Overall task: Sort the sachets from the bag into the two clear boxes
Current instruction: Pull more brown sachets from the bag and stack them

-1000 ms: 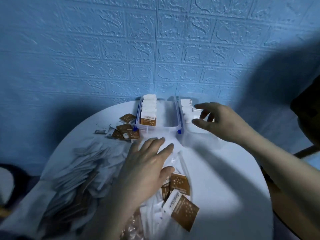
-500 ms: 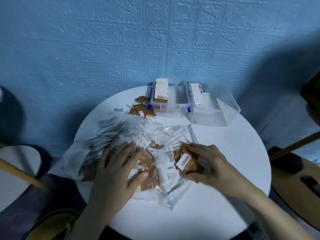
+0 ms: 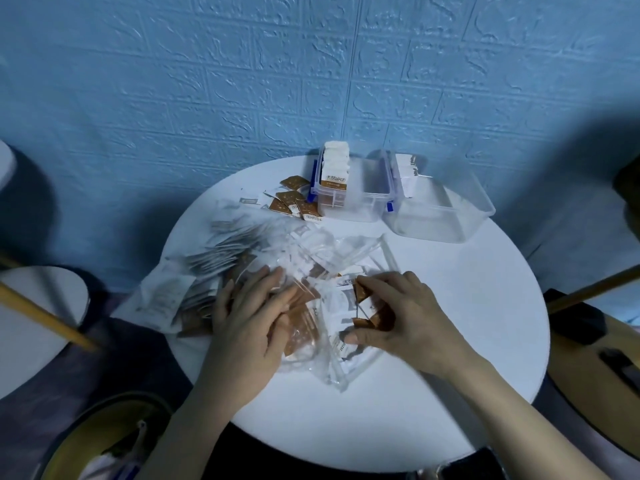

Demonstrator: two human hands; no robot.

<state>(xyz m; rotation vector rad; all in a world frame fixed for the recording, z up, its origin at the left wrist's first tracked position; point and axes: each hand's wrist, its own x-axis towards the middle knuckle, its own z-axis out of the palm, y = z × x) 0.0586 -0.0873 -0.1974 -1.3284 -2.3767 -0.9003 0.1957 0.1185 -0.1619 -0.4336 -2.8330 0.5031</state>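
Note:
A clear plastic bag [image 3: 242, 258] full of brown-and-white sachets lies across the left and middle of the round white table [image 3: 450, 375]. My left hand [image 3: 249, 323] rests flat on the bag with its fingers spread. My right hand [image 3: 398, 313] grips several brown-and-white sachets [image 3: 363, 299] at the bag's mouth. At the back stand two clear boxes: the left box [image 3: 360, 202] holds an upright row of sachets, the right box [image 3: 450, 209] holds a few white ones at its far end.
Several loose sachets [image 3: 294, 202] lie on the table left of the boxes. A blue brick-pattern wall rises right behind the table. A white stool [image 3: 38, 323] stands at the left, and a dark seat [image 3: 595, 358] at the right.
My right hand came back from the right box to the bag's mouth and took hold of sachets there. My left hand slid down the bag. The view pulled back from the table.

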